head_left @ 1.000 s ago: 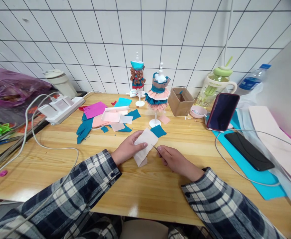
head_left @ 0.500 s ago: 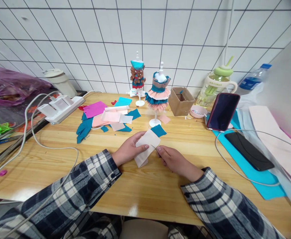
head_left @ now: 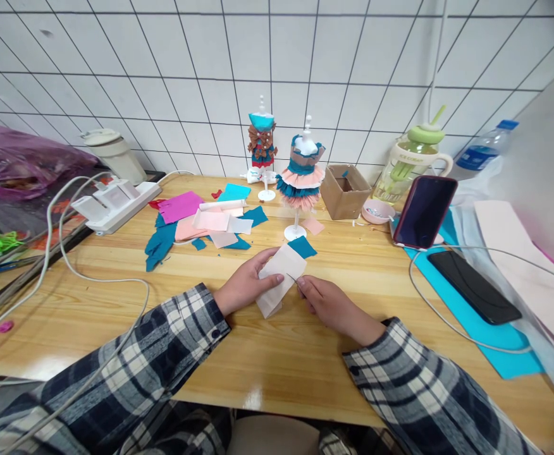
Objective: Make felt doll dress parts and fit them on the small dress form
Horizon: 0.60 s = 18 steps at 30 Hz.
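Observation:
My left hand (head_left: 243,283) grips a pale pink piece of crepe paper (head_left: 281,272), thumb on top and fingers underneath. The sheet looks folded at its lower end. Pinched in my right hand (head_left: 327,300) is a thin dark pointed tool (head_left: 292,276); its tip lies against the paper, and its exact kind is too small to tell. Just beyond the sheet lies a teal paper square (head_left: 302,247). A small white dress form (head_left: 307,145) wears a ruffled teal and peach paper dress (head_left: 300,183). Behind it is a second form in a turquoise, brown and red outfit (head_left: 262,142).
Coloured paper scraps (head_left: 210,221) lie left of the forms, near a white power strip (head_left: 123,207) with trailing cables. A cardboard box (head_left: 346,193), a small pink bowl (head_left: 377,212), a drink jug (head_left: 407,167), a propped phone (head_left: 424,212) and a black phone (head_left: 473,287) stand or lie rightward.
Almost nothing differs; both hands keep their hold on the paper and the thin tool, with only a very slight shift of the view.

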Each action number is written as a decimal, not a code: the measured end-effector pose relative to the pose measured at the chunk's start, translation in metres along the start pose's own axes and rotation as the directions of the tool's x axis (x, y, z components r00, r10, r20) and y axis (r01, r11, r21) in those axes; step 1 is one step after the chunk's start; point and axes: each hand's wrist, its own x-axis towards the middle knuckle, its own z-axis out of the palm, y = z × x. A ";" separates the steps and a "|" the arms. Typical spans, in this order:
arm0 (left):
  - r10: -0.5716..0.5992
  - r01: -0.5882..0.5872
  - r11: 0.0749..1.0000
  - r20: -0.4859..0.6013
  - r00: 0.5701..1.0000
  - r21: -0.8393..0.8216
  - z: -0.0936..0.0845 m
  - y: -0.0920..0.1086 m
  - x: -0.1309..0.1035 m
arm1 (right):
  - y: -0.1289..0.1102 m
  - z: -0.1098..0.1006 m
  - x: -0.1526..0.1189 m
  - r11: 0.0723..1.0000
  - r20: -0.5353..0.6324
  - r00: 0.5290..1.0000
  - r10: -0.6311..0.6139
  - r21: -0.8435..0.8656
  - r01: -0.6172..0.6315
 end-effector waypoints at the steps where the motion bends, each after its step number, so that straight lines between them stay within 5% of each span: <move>1: 0.000 0.000 1.000 0.001 1.000 0.007 0.000 0.000 0.000 | 0.000 0.000 0.000 1.000 0.000 1.000 0.000 -0.002 0.000; 18: 0.027 -0.026 0.998 -0.032 0.999 0.053 0.000 0.000 0.000 | 0.000 -0.001 -0.001 0.999 0.009 1.000 0.019 0.045 -0.019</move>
